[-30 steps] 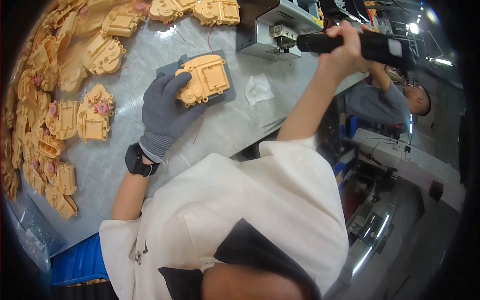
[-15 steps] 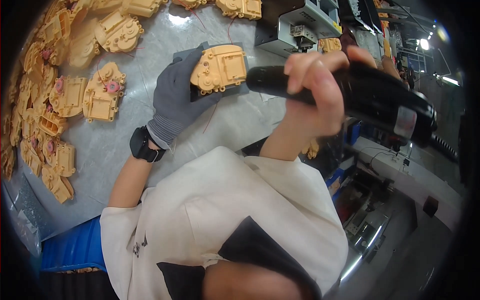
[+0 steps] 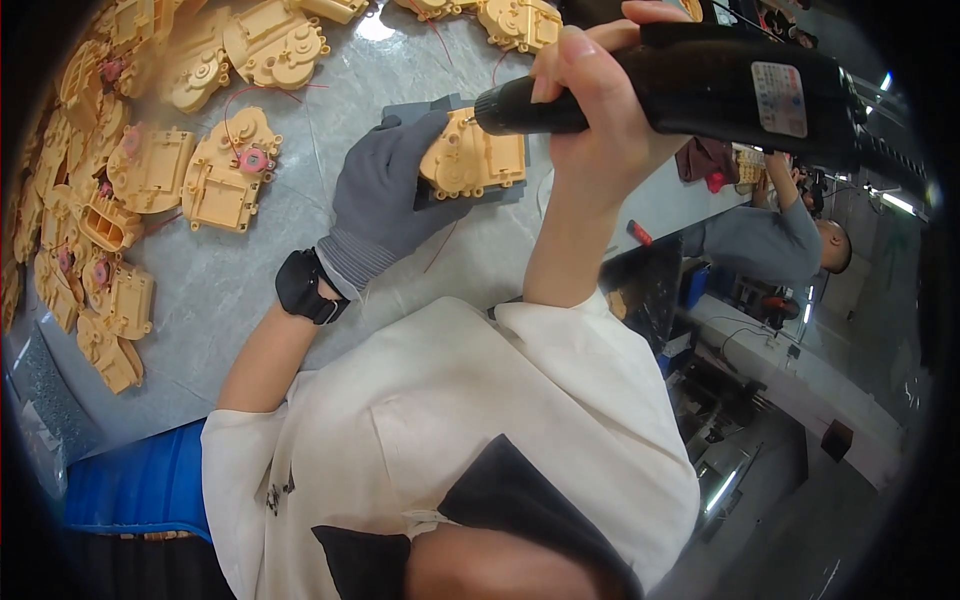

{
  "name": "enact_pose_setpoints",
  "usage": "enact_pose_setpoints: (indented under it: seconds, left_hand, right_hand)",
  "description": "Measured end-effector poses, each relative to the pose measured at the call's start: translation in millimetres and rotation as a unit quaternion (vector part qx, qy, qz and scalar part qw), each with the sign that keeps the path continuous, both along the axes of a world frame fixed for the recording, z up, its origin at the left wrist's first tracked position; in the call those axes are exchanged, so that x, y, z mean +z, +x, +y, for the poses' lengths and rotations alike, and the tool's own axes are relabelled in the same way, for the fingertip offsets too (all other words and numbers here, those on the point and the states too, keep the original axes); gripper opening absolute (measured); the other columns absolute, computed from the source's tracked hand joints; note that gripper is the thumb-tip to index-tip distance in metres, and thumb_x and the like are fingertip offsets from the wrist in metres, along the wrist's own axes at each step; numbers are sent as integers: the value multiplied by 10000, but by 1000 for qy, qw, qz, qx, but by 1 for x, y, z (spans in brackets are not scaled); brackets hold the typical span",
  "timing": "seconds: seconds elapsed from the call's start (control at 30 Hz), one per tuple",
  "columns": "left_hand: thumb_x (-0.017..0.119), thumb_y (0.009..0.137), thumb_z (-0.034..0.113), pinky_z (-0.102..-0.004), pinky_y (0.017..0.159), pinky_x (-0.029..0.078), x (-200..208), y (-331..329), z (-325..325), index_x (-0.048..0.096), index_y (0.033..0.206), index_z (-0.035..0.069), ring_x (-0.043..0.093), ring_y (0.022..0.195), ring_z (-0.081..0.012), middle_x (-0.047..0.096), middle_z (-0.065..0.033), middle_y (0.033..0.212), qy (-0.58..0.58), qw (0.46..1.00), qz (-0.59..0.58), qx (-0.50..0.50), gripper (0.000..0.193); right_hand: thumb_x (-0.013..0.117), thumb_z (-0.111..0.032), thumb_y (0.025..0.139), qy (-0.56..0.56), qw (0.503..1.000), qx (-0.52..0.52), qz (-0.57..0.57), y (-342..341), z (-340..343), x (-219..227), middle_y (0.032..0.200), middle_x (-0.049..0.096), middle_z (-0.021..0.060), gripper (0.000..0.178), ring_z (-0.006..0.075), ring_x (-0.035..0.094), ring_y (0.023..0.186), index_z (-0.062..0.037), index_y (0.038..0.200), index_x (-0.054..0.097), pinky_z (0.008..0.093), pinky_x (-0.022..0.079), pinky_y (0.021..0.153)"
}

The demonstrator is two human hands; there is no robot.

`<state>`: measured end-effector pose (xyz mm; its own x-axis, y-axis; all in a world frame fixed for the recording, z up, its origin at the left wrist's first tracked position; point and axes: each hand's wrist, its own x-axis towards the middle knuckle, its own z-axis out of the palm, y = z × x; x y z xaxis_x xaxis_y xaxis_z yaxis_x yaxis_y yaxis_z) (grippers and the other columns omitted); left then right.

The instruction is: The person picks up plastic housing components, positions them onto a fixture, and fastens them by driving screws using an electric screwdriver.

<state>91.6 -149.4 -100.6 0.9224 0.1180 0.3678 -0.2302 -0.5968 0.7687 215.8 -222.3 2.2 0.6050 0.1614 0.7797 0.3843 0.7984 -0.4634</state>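
My left hand (image 3: 380, 190), in a grey glove, is closed round the left side of a yellow-orange plastic housing (image 3: 490, 158). The housing sits in a dark grey fixture (image 3: 515, 190) on the table. In my bare right hand (image 3: 605, 110) is a black electric screwdriver (image 3: 700, 90), held sideways with a cable at its rear. Its nose is over the housing's upper edge, near my gloved fingertips. Whether the bit touches a screw is too small to tell.
Many similar housings (image 3: 150, 180) cover the table's left side, some with red wires and pink round parts. More housings (image 3: 520, 22) lie along the far edge. A blue bin (image 3: 140, 485) stands at lower left. A co-worker (image 3: 765, 240) is at the right, near a red object (image 3: 640, 233).
The screwdriver has moved from beside the housing's right edge to over its upper edge. My left hand keeps its hold. The view has shifted, bringing a co-worker into sight at the right.
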Motion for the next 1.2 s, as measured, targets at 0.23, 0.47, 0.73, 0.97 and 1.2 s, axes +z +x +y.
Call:
enact_pose_setpoints:
  seconds: [0.23, 0.47, 0.73, 0.97, 1.2]
  left_hand:
    - [762, 640, 338, -409, 885, 416, -3, 1, 3, 424, 1269, 82, 523, 863, -288, 536, -102, 933, 0, 1000, 0, 0, 758]
    - [765, 627, 332, -401, 868, 422, -4, 3, 3, 435, 1248, 75, 526, 889, -275, 542, -104, 985, -9, 1000, -14, 3, 749]
    - [790, 600, 293, -410, 883, 412, -7, 0, 2, 423, 1261, 87, 524, 943, -285, 542, -85, 1052, -2, 1000, 1, 1, 784]
    - [770, 611, 318, -407, 882, 403, -1, 7, 1, 422, 1245, 92, 515, 915, -243, 528, -51, 1033, 27, 999, -19, -9, 759]
    - [759, 626, 342, -414, 926, 389, 1, 10, 1, 459, 1235, 94, 522, 908, -259, 554, -55, 1029, 39, 999, 5, -16, 722]
  right_hand:
    - [518, 57, 712, -322, 913, -237, 76, -24, -16, 22, 607, 498, 101, 384, 185, 457, 433, 30, 1083, 425, 333, 411, 487]
    - [506, 65, 714, -317, 917, -222, 96, -24, -16, 21, 639, 513, 90, 386, 184, 454, 457, -26, 1085, 449, 339, 400, 507]
    - [547, 90, 697, -269, 948, -139, 93, -14, -11, 11, 633, 530, 110, 337, 184, 478, 451, -16, 1003, 455, 315, 422, 489]
    - [598, 78, 678, -293, 934, -180, 102, -14, -10, 10, 628, 541, 109, 322, 171, 497, 442, -6, 958, 462, 296, 444, 469]
    - [669, 59, 673, -341, 912, -221, 57, -1, -24, -2, 610, 583, 40, 397, 86, 544, 481, -3, 1020, 486, 196, 445, 484]
